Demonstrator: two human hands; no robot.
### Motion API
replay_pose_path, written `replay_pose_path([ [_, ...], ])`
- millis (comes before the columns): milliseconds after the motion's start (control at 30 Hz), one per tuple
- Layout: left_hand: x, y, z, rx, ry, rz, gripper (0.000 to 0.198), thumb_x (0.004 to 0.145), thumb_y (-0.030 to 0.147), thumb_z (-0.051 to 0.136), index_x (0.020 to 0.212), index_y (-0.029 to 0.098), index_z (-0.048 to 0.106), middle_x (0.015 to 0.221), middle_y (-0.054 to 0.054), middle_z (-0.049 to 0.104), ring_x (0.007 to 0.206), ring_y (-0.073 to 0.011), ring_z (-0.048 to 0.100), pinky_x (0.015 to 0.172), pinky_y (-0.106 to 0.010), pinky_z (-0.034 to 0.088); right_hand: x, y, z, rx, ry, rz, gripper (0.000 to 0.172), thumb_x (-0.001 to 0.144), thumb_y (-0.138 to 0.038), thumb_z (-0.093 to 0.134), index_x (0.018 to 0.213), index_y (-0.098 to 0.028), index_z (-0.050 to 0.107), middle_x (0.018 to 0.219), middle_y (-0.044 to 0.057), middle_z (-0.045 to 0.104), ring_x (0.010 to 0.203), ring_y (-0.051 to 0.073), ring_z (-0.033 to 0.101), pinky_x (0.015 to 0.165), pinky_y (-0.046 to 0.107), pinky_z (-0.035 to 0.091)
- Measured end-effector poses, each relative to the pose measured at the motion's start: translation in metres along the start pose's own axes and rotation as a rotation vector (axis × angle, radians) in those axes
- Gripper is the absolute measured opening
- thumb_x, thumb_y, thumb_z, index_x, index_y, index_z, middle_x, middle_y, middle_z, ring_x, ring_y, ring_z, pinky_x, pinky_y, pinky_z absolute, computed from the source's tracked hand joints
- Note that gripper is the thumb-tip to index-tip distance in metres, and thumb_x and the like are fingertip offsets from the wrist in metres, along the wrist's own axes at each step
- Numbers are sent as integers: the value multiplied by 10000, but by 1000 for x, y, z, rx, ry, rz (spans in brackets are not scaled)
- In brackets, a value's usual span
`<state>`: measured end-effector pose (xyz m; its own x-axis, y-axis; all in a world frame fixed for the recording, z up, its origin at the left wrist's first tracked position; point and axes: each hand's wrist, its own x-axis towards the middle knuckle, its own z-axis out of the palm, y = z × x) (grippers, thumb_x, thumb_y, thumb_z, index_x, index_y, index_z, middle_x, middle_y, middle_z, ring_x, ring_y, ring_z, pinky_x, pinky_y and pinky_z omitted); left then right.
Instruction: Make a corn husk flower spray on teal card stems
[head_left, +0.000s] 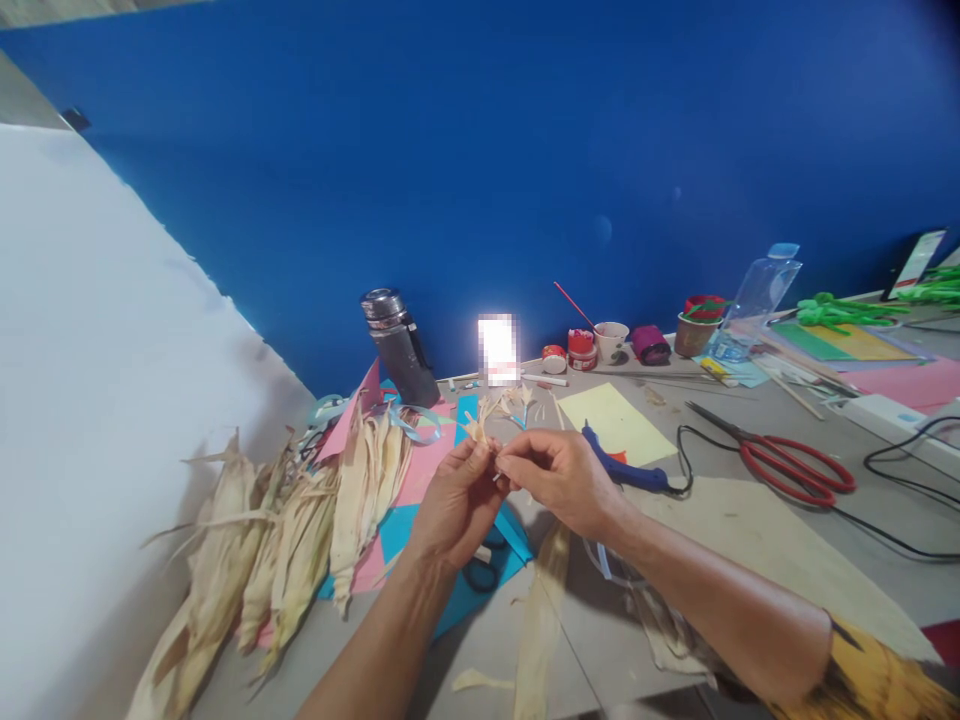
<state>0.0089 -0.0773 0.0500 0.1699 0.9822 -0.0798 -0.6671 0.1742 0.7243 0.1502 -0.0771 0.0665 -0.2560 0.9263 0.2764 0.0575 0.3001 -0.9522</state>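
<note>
My left hand and my right hand meet above the table's middle, both with fingers pinched closed. Between them they hold a small piece of dried corn husk, its frayed tip sticking up above the left fingers. A long strip of husk lies on the table below my wrists. Black-handled scissors lie partly hidden under my left forearm on blue paper.
A pile of dried corn husks lies at the left on pink and blue paper. A blue glue gun, red-handled scissors, a yellow sheet, black cables, a dark flask, small cups and paint pots stand beyond the hands.
</note>
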Motion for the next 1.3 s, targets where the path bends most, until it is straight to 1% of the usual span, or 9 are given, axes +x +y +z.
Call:
replay_pose_path([
  [167,-1,-4,1,21,-6,14,204,682,228,816,782,108,685,711,-5,614,623,-82,548,599,-208,460,0,1,0,14,-3,4,153,761,-199,586,625,-151,636,599,-4,625,566,95,540,527,197,410],
  [367,-1,-6,-1,29,4,51,191,697,224,807,795,115,684,699,0,592,637,-78,539,617,-206,466,1,2,-2,129,4,104,159,753,-253,618,630,-152,631,572,-4,616,482,79,482,469,204,368],
  [533,0,0,-6,80,-2,111,177,720,254,787,781,141,666,724,2,583,624,-84,521,570,-215,444,-1,3,-3,46,-66,94,128,744,-231,627,654,-146,658,600,2,640,497,77,471,474,203,354],
  [700,1,-2,-6,121,-42,134,174,759,287,751,801,149,655,648,18,538,607,-99,512,558,-231,431,-2,5,-2,-1,-30,73,142,743,-210,605,615,-151,620,573,-7,620,501,76,453,479,200,352],
  [800,0,-5,-5,131,-19,132,212,738,304,769,799,140,650,636,22,525,601,-98,504,562,-231,424,-2,7,-2,1,-30,82,151,745,-222,602,610,-155,609,567,-10,612,489,74,441,465,200,337],
  [967,-1,-10,-3,134,20,133,242,698,302,797,770,134,639,655,13,553,607,-101,516,595,-241,435,-2,9,-2,23,-19,83,171,742,-243,607,595,-157,598,563,-10,600,475,72,437,442,198,317],
  [1167,-1,-12,-1,132,12,147,224,699,288,797,756,129,649,668,9,566,611,-98,524,602,-234,439,-1,10,-1,53,-13,105,165,741,-239,615,601,-153,603,562,-11,599,443,58,404,408,186,294],
  [1300,-1,-13,0,165,1,159,203,713,280,787,707,122,659,651,1,572,611,-97,528,633,-236,447,2,16,-4,123,-54,128,185,747,-295,645,641,-145,626,579,-10,603,427,52,402,391,181,290],
])
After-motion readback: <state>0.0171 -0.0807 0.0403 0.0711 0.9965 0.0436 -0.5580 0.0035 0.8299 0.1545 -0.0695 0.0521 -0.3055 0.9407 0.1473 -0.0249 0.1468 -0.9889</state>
